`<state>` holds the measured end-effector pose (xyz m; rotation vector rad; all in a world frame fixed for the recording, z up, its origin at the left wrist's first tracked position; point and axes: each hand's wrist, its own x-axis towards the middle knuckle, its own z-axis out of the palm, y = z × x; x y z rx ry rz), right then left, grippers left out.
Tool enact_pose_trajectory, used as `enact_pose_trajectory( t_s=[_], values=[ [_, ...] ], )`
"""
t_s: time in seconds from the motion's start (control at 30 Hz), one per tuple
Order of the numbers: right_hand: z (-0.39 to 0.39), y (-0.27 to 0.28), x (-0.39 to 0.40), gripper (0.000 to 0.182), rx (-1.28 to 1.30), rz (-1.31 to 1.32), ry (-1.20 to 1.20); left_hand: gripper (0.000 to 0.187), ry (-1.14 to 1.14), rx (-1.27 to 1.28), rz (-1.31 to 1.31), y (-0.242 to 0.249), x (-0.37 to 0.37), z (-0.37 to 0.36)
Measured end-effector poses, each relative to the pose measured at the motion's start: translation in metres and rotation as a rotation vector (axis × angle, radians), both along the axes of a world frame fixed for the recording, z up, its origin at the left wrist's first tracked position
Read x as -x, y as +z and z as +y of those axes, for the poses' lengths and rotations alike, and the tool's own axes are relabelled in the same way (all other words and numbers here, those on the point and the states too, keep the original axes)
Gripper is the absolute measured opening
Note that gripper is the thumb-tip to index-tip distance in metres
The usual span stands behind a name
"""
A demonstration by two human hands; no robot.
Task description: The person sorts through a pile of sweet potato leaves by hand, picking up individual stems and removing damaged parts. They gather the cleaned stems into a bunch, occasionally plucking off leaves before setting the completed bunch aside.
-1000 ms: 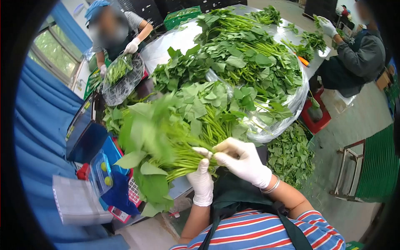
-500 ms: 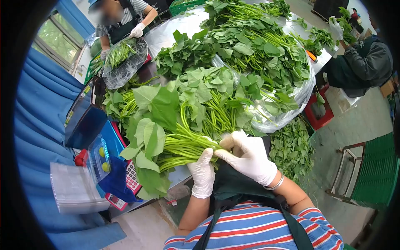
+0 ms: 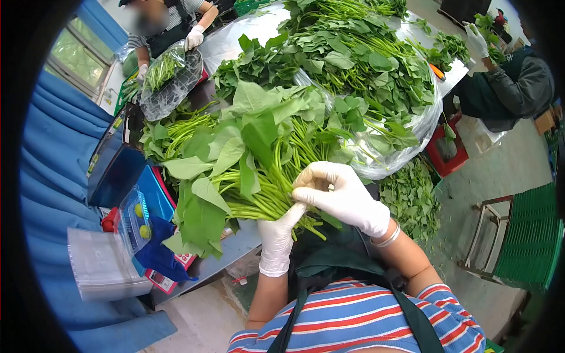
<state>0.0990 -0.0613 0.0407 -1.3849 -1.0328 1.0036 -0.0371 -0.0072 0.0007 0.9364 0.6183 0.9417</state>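
Note:
A bunch of leafy greens (image 3: 259,194), with long green stems and broad leaves, lies across my left hand (image 3: 278,238). That white-gloved hand is closed around the lower stems, its thumb on top, and cut ends stick out past it on the right. My right hand (image 3: 344,197), also gloved, is pinched at the right side of the same stems. Its thumb and forefinger meet against the bunch; which stems are between them is partly hidden. Right behind the bunch more loose greens (image 3: 303,144) are piled on the table.
A big heap of greens (image 3: 359,65) on clear plastic (image 3: 432,126) covers the table's far side. At left are a pink scale (image 3: 162,281), a plastic tub (image 3: 103,259) and a dark box (image 3: 118,159). One co-worker (image 3: 170,26) holds bagged greens; another (image 3: 500,88) works at right.
My right hand has moved slightly up and left along the stems. The bunch's leaves have shifted and spread, and the stem ends now fan out below my right hand.

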Motion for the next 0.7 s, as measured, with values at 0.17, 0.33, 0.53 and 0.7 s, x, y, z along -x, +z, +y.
enact_pose_trajectory(
  t_s=[0.17, 0.33, 0.53, 0.7],
  values=[
    [0.002, -0.007, 0.002, 0.013, -0.011, 0.389, -0.010, 0.043, 0.045, -0.048, -0.002, 0.002, -0.001, -0.002],
    [-0.001, -0.010, 0.000, 0.014, 0.024, 0.432, -0.004, 0.036, 0.085, -0.031, -0.003, 0.009, -0.005, -0.005],
    [0.007, -0.021, 0.014, 0.012, -0.243, 0.280, -0.332, 0.034, 0.066, -0.025, -0.017, -0.001, -0.007, -0.001],
    [0.000, -0.010, 0.000, 0.014, -0.105, -0.043, -0.140, 0.035, 0.105, -0.001, -0.024, 0.001, -0.010, -0.004]
  ],
)
